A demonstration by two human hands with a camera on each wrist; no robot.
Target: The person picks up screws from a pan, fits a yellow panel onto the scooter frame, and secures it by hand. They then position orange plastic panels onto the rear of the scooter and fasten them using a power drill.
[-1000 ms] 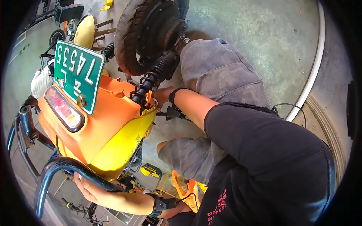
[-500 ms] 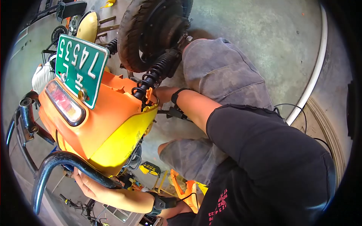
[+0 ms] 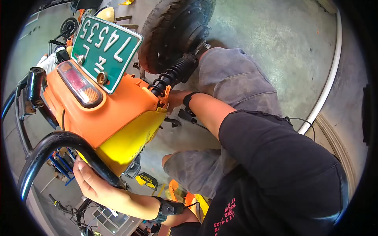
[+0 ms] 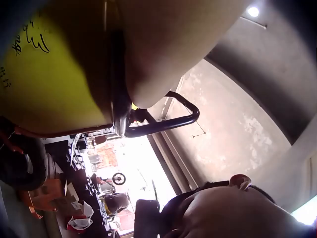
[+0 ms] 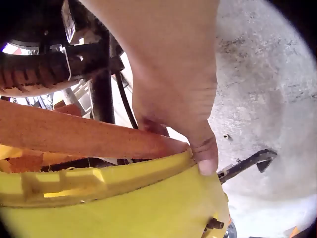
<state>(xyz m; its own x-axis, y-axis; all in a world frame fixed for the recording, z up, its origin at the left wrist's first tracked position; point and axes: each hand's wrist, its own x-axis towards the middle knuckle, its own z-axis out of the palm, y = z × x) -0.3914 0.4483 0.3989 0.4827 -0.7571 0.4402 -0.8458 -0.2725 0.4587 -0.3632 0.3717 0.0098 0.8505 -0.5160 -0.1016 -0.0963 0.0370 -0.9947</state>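
A scooter's tail has an orange panel over a yellow side panel, with a green number plate and a tail light. My left hand lies under the black grab rail, beside the yellow panel's lower edge. It grips the rail, and its fingers are hidden behind it. My right hand holds the panel edge by the black shock spring. In the right wrist view its thumb presses where the orange strip meets the yellow panel. The other fingers are hidden.
The rear tyre is just past the spring. A black lever sticks out below my right wrist. My knees in grey shorts crowd the scooter's side. A white hose curves over the concrete floor. A yellow part lies below.
The scooter's tail has shifted up and to the right in the head view. My left hand sits higher along the grab rail. My right hand stays at the panel seam.
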